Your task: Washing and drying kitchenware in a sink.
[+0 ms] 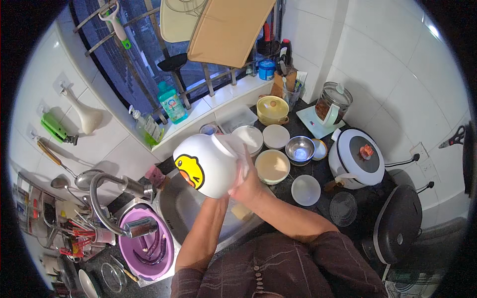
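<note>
A white bowl [208, 167] with a yellow duck face on its side is held up, tipped over, above the stainless-steel sink [175, 208]. My right hand [248, 180] grips it at its right side, near the foot. My left forearm [205, 227] reaches up to the bowl's lower edge, and the bowl hides most of that hand. Below my wrists a yellowish sponge [241, 212] lies in the sink. Left of the sink, a purple basin [125, 238] contains several eggplants, with the curved faucet [100, 201] reaching over it.
Several bowls, including a cream one [272, 166] and a steel one [300, 149], crowd the dark counter on the right. Beyond them stand a white electric pot [335, 167] and a glass kettle [324, 108] on a scale. A knife [125, 269] lies near the basin.
</note>
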Demonstrator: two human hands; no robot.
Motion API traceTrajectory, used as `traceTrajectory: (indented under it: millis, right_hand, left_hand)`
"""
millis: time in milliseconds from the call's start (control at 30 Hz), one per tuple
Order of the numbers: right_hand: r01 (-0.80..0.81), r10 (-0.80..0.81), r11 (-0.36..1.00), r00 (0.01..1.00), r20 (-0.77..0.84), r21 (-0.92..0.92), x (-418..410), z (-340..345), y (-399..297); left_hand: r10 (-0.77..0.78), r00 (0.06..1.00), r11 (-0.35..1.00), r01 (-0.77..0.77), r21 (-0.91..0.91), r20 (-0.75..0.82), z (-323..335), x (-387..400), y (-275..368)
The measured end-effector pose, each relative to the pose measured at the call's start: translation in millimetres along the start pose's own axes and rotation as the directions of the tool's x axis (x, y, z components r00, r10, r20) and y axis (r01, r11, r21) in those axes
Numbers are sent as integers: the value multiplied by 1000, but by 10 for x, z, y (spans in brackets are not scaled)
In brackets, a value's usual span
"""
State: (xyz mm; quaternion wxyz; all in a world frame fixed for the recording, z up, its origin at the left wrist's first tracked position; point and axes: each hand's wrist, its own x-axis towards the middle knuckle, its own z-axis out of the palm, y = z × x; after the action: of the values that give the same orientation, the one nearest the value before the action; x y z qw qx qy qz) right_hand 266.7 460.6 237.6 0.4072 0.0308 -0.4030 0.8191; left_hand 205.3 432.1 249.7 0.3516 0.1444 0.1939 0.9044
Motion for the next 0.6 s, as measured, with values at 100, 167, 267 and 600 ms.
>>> traceTrajectory:
  millis: [100,167,267,600]
  right_hand:
    - [-10,10,1000,1000,-1,2,13,-98,72]
    - [-80,80,997,997,-22,-6,38,-118,94]
    - [-70,70,997,998,0,-10,83,-88,78]
    - [-296,318,898,948,15,-324,408,-150,-419]
  left_hand:
    - [19,992,995,-6,102,-127,-111,24,-4]
    - [37,977,985,-1,170,-211,-192,42,-15]
    - [79,938,964,13,265,-337,-349,50,10]
    - [571,812,566,-283,775,-121,-632,255,407]
